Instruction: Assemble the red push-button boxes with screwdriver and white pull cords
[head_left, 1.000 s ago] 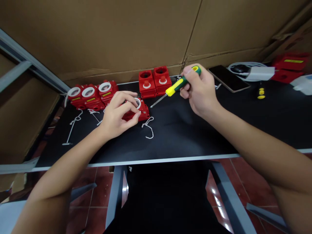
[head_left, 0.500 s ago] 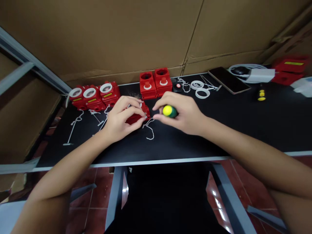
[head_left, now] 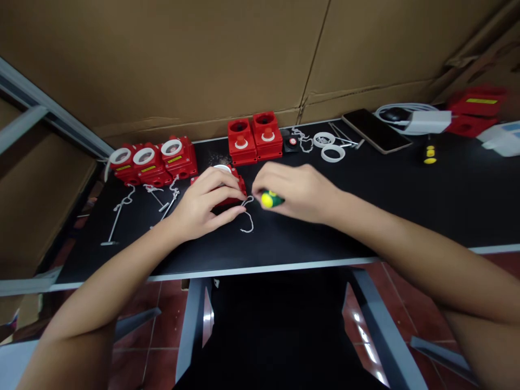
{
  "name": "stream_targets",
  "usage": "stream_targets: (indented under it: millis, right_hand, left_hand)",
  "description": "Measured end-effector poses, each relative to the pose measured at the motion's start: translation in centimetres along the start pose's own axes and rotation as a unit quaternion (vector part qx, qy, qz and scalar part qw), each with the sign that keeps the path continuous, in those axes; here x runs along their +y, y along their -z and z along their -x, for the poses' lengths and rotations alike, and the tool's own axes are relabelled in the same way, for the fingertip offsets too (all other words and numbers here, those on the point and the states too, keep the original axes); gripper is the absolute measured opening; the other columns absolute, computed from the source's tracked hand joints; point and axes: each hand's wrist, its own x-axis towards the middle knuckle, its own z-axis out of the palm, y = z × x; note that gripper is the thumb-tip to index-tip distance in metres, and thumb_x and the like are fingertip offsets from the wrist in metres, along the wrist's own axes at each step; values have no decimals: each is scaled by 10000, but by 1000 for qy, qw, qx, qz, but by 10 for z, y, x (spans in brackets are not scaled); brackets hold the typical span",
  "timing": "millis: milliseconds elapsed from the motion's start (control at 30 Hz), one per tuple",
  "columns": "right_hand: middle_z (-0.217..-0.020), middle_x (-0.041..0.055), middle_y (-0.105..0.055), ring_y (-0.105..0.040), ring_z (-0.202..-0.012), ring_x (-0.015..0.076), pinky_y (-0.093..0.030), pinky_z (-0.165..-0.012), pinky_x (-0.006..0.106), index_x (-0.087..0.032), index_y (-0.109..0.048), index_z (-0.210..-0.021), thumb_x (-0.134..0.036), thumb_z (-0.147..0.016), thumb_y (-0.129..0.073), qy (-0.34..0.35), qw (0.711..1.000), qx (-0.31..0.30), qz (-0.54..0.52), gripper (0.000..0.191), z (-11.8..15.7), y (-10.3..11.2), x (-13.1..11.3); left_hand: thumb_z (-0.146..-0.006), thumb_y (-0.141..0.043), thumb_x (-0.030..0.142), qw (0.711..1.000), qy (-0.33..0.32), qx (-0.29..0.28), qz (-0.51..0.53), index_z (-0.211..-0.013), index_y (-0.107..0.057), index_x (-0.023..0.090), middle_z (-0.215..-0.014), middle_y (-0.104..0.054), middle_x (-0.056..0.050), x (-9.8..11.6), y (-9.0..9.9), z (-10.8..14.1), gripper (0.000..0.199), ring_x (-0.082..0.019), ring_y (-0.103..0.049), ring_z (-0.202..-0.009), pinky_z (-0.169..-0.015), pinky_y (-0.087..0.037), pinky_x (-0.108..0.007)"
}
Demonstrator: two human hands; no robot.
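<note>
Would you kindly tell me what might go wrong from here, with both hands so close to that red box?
1. The screwdriver in the right hand could slip and jab the left hand, whose fingertips are close by; its tip is hidden.
2. The loose white cord beside the left thumb might get snagged.
3. The red box could perhaps shift if the left hand does not steady it.
</note>
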Motion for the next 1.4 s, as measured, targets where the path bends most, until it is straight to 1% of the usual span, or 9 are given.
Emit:
stream_targets:
  millis: [100,233,433,567,700,800,1000,1167,1400]
  right_hand:
    - [-1233,136,-888,-845,-1119,314,-636,-951,416,-195,-831,-1235,-169,-1057,-718,-140,989,-35,33,212,3,19,39]
    - [-1308,224,-880,-804,-1213,372,-601,-1105,501,-143,-862,-1269,-203,-1059,-723,-338,928,-115,107,259,14,43,98]
    - [-1300,235,-876,-785,-1150,363,-588,-1049,506,-140,-886,-1277,-209,-1078,-749,-439,877,-140,138,250,30,53,131]
    - [-1261,244,-893,-793,-1146,358,-575,-1069,489,-144,-877,-1296,-212,-1116,-759,-450,872,-145,123,226,27,59,121]
    - [-1336,270,-898,-840,-1250,425,-596,-1120,545,-113,-885,-1312,-218,-1129,-715,-394,897,-177,92,271,10,54,91]
    - [-1385,179,-917,-844,-1354,402,-604,-1197,500,-177,-905,-1336,-346,-1104,-834,-326,919,-218,37,295,-5,37,53]
    - [-1396,155,-903,-892,-1198,402,-629,-871,425,-196,-817,-1560,-659,-1013,-976,-193,934,-286,-93,734,-16,4,-12]
    - [-1373,148,-870,-878,-1038,314,-562,-781,380,-210,-796,-1560,-333,-1156,-837,-171,945,-277,-30,424,-15,-8,-18]
    - [-1389,145,-870,-870,-1163,334,-565,-867,394,-197,-797,-1395,-205,-1134,-809,-219,939,-262,-44,262,-16,-2,-6]
  left_hand:
    - [-1148,-863,296,998,-21,-17,-50,-1192,-855,260,-1111,-882,-73,1,10,-2,58,-276,-815,-1053,-951,-689,-455]
    - [-1172,-785,241,996,10,-84,1,-1120,-854,260,-1087,-873,-43,6,20,-1,89,-191,-800,-875,-837,-673,-337]
    - [-1185,-747,333,945,131,-255,158,-1468,-816,283,-1576,-764,-119,10,18,5,296,-81,-647,-678,-683,-634,-248]
    - [-1189,-753,387,937,161,-291,107,-1556,-764,268,-1518,-788,-124,6,13,9,387,-157,-727,-807,-816,-693,-303]
    - [-1227,-662,319,948,150,-266,86,-1349,-815,222,-1264,-833,-99,6,4,10,219,-210,-804,-945,-940,-695,-326]
    - [-1217,-643,251,951,148,-238,127,-1193,-816,217,-1135,-845,-74,9,-1,7,177,-203,-831,-952,-913,-687,-298]
    - [-1172,-607,137,982,127,-43,132,-1193,-837,242,-1081,-894,-37,17,6,-3,254,-197,-858,-942,-942,-717,-354]
    - [-1136,-621,154,987,145,72,-19,-1075,-828,260,-1092,-886,-40,10,19,-3,240,-249,-838,-994,-939,-695,-447]
    - [-1130,-624,197,986,150,52,-46,-1085,-803,254,-1072,-850,-50,2,19,1,193,-268,-801,-980,-948,-671,-477]
